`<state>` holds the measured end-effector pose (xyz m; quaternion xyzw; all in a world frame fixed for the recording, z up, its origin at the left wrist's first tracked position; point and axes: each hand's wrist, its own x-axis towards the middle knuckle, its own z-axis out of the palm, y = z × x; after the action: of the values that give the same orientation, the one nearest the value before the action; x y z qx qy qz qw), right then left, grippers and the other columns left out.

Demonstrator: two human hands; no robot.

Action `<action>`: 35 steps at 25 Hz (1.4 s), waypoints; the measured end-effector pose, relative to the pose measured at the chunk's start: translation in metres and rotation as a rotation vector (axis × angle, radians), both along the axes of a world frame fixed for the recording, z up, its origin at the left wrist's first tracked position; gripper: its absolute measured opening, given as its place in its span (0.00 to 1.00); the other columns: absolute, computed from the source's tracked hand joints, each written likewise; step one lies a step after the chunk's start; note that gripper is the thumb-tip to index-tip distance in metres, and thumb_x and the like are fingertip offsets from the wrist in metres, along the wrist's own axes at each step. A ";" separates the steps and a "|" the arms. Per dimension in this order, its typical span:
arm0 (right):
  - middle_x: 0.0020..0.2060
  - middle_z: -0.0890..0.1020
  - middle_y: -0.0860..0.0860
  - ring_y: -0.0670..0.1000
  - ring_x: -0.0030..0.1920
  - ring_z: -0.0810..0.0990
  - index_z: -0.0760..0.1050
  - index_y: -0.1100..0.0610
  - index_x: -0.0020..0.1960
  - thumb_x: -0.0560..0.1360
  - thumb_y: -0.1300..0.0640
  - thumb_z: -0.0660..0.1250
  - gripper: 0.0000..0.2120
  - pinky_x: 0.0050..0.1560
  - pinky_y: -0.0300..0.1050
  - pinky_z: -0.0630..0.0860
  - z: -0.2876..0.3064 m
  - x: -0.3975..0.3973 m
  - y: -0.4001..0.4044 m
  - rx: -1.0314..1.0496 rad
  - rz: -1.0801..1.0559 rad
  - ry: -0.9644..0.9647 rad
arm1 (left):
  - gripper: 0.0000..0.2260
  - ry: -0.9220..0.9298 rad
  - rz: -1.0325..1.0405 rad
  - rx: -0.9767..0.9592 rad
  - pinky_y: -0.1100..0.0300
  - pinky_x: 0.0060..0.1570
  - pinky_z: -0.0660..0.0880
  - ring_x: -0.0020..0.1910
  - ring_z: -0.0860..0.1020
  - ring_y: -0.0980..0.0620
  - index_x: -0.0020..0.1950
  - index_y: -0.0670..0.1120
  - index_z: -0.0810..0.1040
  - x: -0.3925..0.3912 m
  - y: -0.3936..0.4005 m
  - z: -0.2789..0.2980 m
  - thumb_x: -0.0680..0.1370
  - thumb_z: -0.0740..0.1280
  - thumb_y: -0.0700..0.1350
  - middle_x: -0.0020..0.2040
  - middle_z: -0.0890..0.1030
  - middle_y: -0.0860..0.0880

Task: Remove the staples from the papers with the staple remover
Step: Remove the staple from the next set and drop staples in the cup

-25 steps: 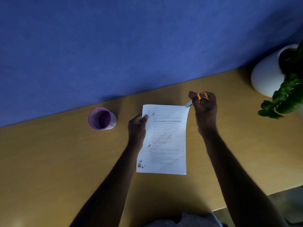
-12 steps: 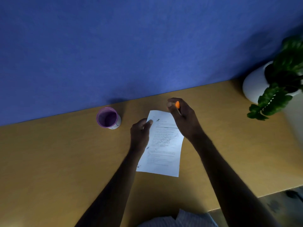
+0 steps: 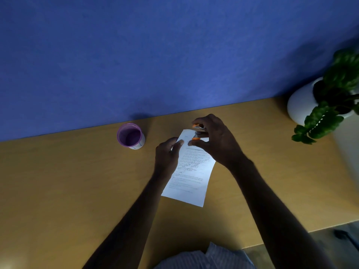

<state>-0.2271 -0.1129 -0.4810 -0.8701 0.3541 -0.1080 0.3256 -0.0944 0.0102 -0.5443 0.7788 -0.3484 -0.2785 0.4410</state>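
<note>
Orange-handled and dark in the middle, the staple remover sits at the far left corner of the papers, pinched between the thumb and fingers of the right hand. The printed papers lie on the wooden desk, tilted so the far edge leans toward the right, with the near corner free on the desk top. The left hand rests on the left edge of the papers, its thumb and forefinger closed on the sheet just beside the staple remover. Whether the tool's jaws have bitten a staple cannot be told in the dim light. To the left, well apart from the papers, a purple-rimmed cup stands upright near the blue wall. At the desk's far right corner a white pot holds a green plant. Both bare forearms reach in from the near edge, above a striped shirt.
</note>
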 end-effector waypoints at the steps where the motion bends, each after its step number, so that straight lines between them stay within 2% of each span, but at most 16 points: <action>1: 0.61 0.80 0.54 0.53 0.58 0.82 0.76 0.55 0.66 0.72 0.48 0.81 0.27 0.60 0.47 0.82 0.000 0.001 0.000 -0.027 0.000 0.006 | 0.09 -0.005 -0.011 0.006 0.77 0.32 0.66 0.33 0.78 0.66 0.44 0.43 0.81 0.000 0.001 -0.001 0.83 0.68 0.43 0.33 0.76 0.60; 4: 0.59 0.82 0.54 0.53 0.56 0.81 0.79 0.57 0.64 0.71 0.48 0.81 0.26 0.58 0.46 0.81 -0.001 0.005 -0.002 -0.096 0.029 0.022 | 0.11 -0.037 -0.031 -0.002 0.77 0.32 0.67 0.33 0.79 0.63 0.53 0.40 0.85 -0.002 0.001 -0.002 0.83 0.67 0.46 0.39 0.81 0.53; 10: 0.59 0.85 0.53 0.54 0.56 0.82 0.82 0.56 0.61 0.72 0.49 0.81 0.21 0.58 0.43 0.76 -0.006 0.010 -0.001 -0.110 0.116 0.093 | 0.10 -0.076 -0.044 -0.006 0.80 0.38 0.68 0.38 0.80 0.68 0.51 0.41 0.86 -0.005 0.001 0.000 0.83 0.67 0.45 0.40 0.84 0.51; 14: 0.59 0.85 0.54 0.55 0.56 0.82 0.83 0.57 0.61 0.72 0.49 0.81 0.21 0.56 0.41 0.74 -0.008 0.009 -0.002 -0.124 0.119 0.105 | 0.10 -0.098 -0.053 -0.025 0.81 0.41 0.68 0.36 0.78 0.68 0.52 0.41 0.86 -0.005 0.001 -0.001 0.83 0.68 0.45 0.45 0.88 0.47; 20: 0.56 0.85 0.53 0.53 0.53 0.82 0.83 0.56 0.59 0.72 0.48 0.80 0.20 0.53 0.40 0.75 -0.014 0.012 -0.001 -0.093 0.126 0.120 | 0.11 -0.081 -0.075 -0.001 0.80 0.40 0.67 0.35 0.79 0.64 0.53 0.43 0.86 -0.006 0.003 -0.001 0.84 0.66 0.47 0.43 0.87 0.49; 24: 0.54 0.85 0.53 0.50 0.50 0.80 0.83 0.57 0.57 0.73 0.49 0.80 0.17 0.51 0.39 0.73 -0.017 0.011 0.000 -0.063 0.103 0.118 | 0.12 -0.092 -0.083 -0.015 0.73 0.44 0.72 0.37 0.79 0.63 0.53 0.43 0.86 -0.005 0.003 -0.006 0.83 0.66 0.49 0.46 0.88 0.46; 27: 0.52 0.86 0.53 0.46 0.48 0.78 0.84 0.57 0.55 0.72 0.50 0.80 0.16 0.49 0.39 0.72 -0.021 0.012 0.001 -0.061 0.098 0.102 | 0.15 -0.101 -0.086 -0.021 0.73 0.44 0.72 0.39 0.80 0.60 0.54 0.43 0.86 -0.004 0.004 -0.009 0.82 0.64 0.51 0.46 0.88 0.46; 32: 0.50 0.86 0.52 0.45 0.46 0.76 0.84 0.57 0.52 0.73 0.50 0.80 0.14 0.48 0.38 0.72 -0.028 0.013 0.004 -0.090 0.075 0.071 | 0.13 -0.110 -0.084 -0.007 0.69 0.43 0.75 0.37 0.78 0.60 0.55 0.42 0.86 -0.002 0.005 -0.018 0.83 0.67 0.49 0.45 0.88 0.45; 35: 0.49 0.86 0.53 0.44 0.46 0.76 0.84 0.57 0.51 0.73 0.50 0.80 0.13 0.48 0.39 0.74 -0.030 0.014 0.006 -0.107 0.059 0.052 | 0.10 -0.135 -0.082 -0.001 0.78 0.41 0.69 0.33 0.77 0.63 0.54 0.43 0.86 -0.002 0.005 -0.021 0.83 0.69 0.47 0.43 0.88 0.46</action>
<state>-0.2135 -0.1068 -0.5114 -0.8988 0.3302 -0.0944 0.2725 -0.0967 0.0150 -0.5657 0.7806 -0.4093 -0.2429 0.4050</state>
